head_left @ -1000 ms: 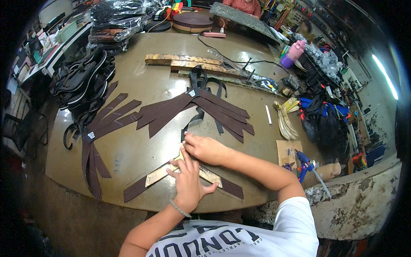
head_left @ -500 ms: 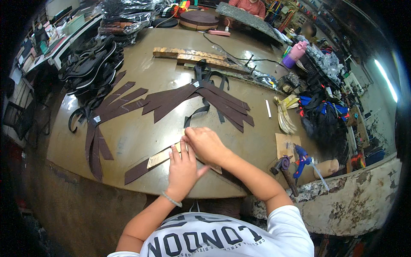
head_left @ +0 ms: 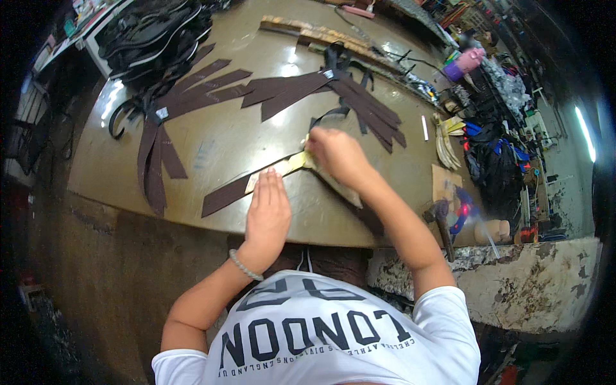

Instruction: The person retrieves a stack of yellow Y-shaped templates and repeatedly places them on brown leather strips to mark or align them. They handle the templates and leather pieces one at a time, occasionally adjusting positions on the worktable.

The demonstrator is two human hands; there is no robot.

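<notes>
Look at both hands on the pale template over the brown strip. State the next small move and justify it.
Probably draw the right hand along the pale template edge toward the body. The left hand lies flat, pinning the template on the brown leather strip, while the right hand sits fisted at the far end.

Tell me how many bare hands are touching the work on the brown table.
2. The left hand lies flat at the pale flat strip; the right hand presses on it farther along. No others show.

right hand (head_left: 337,156) covering the tan strip's (head_left: 282,168) middle, fingertips hidden, bench clutter blurred
</notes>
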